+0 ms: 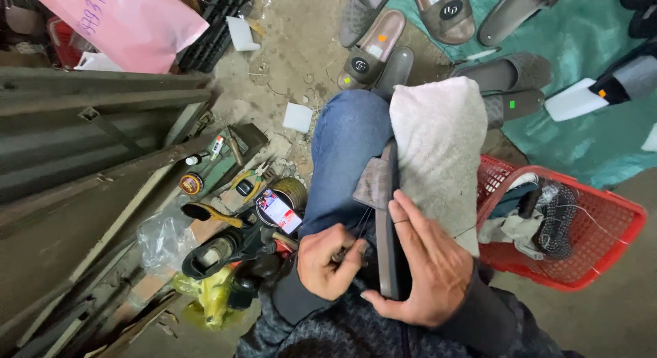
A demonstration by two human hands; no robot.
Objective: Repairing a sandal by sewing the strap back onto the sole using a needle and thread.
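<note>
The slide sandal (387, 221), on edge beside the knee cloth (438, 153), is gripped by the right hand (421, 262); the left hand (327, 261), clenching a stitching awl (340, 255), next needs steady pressure at its sole edge.

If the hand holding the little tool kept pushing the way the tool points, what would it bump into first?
Probably the dark sandal. The left hand aims its thin tool rightward at the sandal's edge, which the right hand steadies on the cloth-covered knee. The tip already looks close, though depth is unclear.

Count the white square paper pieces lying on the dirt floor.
2: one white square paper piece near the black crate at top, another white square paper piece just beyond the blue-jeaned knee. Clutter may hide more.
</note>
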